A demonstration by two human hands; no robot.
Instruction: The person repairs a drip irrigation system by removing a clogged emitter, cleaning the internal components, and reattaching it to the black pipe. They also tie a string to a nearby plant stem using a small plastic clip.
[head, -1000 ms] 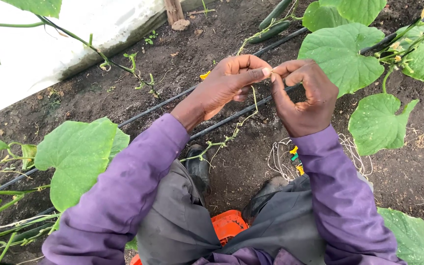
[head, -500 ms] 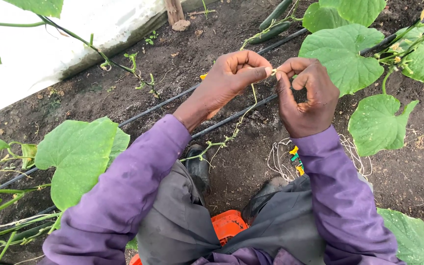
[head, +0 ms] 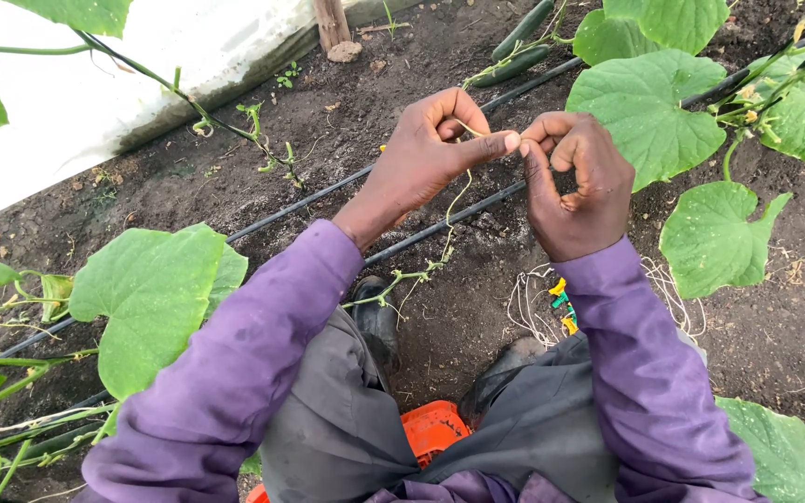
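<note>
Both hands meet above the dark soil. The left hand pinches a thin pale vine between thumb and forefinger; the vine trails down toward six o'clock to a small green sprig by the boot. The right hand, at three o'clock of the left and touching it fingertip to fingertip, is curled tight, pinching the same vine's top end. Two black hoses run beneath them. White string lies at five o'clock, and big leaves at two o'clock.
</note>
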